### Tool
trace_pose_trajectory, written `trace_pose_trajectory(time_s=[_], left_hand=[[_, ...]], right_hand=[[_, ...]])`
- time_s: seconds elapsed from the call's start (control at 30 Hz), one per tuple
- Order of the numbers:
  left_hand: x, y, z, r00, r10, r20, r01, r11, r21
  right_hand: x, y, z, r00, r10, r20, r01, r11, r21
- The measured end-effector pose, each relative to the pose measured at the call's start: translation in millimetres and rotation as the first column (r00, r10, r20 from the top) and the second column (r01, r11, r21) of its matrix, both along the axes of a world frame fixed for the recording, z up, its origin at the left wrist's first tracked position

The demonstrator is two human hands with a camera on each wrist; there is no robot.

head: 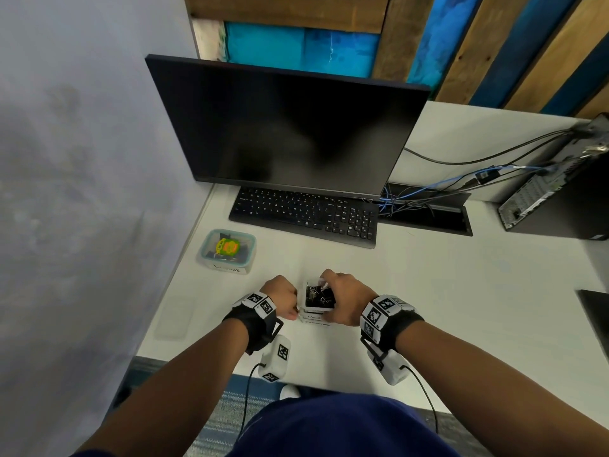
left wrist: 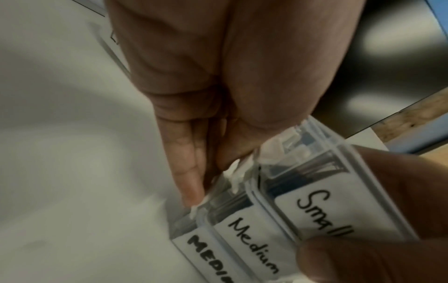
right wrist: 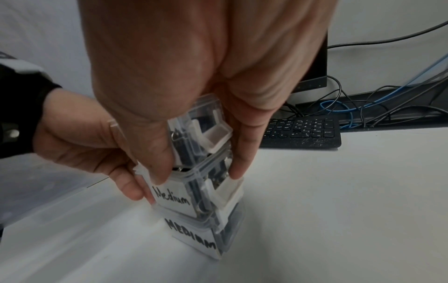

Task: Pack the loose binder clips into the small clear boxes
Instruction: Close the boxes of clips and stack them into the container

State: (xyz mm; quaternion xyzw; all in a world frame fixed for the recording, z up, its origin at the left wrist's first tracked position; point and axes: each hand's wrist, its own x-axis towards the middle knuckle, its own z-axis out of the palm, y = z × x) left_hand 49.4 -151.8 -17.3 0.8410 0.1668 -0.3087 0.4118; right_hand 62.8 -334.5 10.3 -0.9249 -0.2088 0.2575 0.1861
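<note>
Three small clear boxes stand stacked on the white desk [head: 428, 291]. The top box [head: 319, 300], labelled Small [left wrist: 322, 210], shows black binder clips through its lid. Below it sit a box marked Medium [right wrist: 172, 197] and a bottom box marked MEDIUM [right wrist: 194, 237]. My right hand [head: 346, 301] grips the stack from above, thumb on the front and fingers [right wrist: 238, 168] down the right side at a white latch [right wrist: 227, 191]. My left hand [head: 283, 296] pinches the white latches on the stack's left side [left wrist: 194, 191]. No loose clips show on the desk.
A larger clear container [head: 227, 250] with a yellow item inside stands to the back left. A clear lid [head: 174, 318] lies near the desk's left edge. Behind are a black keyboard [head: 306, 216], a dark monitor [head: 290, 127], cables [head: 461, 183] and a computer tower [head: 560, 192].
</note>
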Motion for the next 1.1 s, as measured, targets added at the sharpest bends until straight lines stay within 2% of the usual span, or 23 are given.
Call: trace_pose_trajectory(time_s=[0.2,0.3,0.4,0.43,0.53,0.57,0.6,0.63,0.67,0.73,0.9,1.1], left_hand=[[3.3,-4.8,17.9,0.989,-0.138,-0.060,0.143,0.987,0.073],[2.2,-5.3,31.8,0.999,-0.045,-0.030,0.048,0.996,0.079],[5.0,-4.3,29.5,0.986,-0.168,-0.008,0.167,0.978,0.124],[4.6,-3.4,28.0,0.987,-0.159,-0.010,0.158,0.979,0.127],[4.6,0.8,23.5,0.992,-0.103,-0.066,0.108,0.992,0.071],[3.2,1.9,28.0,0.992,-0.069,-0.106,0.066,0.997,-0.036],[2.5,2.9,30.6,0.988,0.040,-0.149,-0.064,0.986,-0.157],[0.8,1.5,31.4,0.985,0.110,-0.132,-0.133,0.974,-0.183],[1.3,2.3,25.8,0.992,0.100,-0.080,-0.113,0.980,-0.167],[2.7,4.5,24.5,0.991,0.094,-0.100,-0.112,0.974,-0.197],[-1.4,10.4,31.1,0.968,0.137,-0.211,-0.213,0.891,-0.401],[0.2,10.4,30.6,0.961,0.148,-0.235,-0.236,0.880,-0.413]], right_hand=[[0.5,-0.6,2.0,1.000,0.006,0.003,-0.006,1.000,0.005],[0.1,-0.8,2.8,1.000,-0.006,0.001,0.006,1.000,0.020],[-0.9,-1.9,3.0,1.000,-0.023,-0.002,0.023,0.999,0.031],[-0.9,-2.2,2.7,0.999,-0.032,-0.002,0.032,0.999,0.040],[-0.9,-2.3,2.9,0.998,-0.061,0.003,0.061,0.995,0.081],[-0.9,-2.2,2.8,0.998,-0.067,0.009,0.066,0.994,0.091],[-1.4,-2.0,3.0,0.997,-0.070,0.016,0.068,0.993,0.094],[-2.1,-1.5,2.9,0.997,-0.070,0.024,0.068,0.993,0.093],[-2.9,-1.0,2.8,0.997,-0.071,0.032,0.068,0.994,0.090],[-4.4,-0.3,2.0,0.995,-0.083,0.046,0.079,0.993,0.087],[-9.8,-0.1,-1.6,0.994,-0.085,0.071,0.077,0.991,0.109],[-5.4,-0.6,-1.2,0.995,-0.068,0.068,0.059,0.990,0.128]])
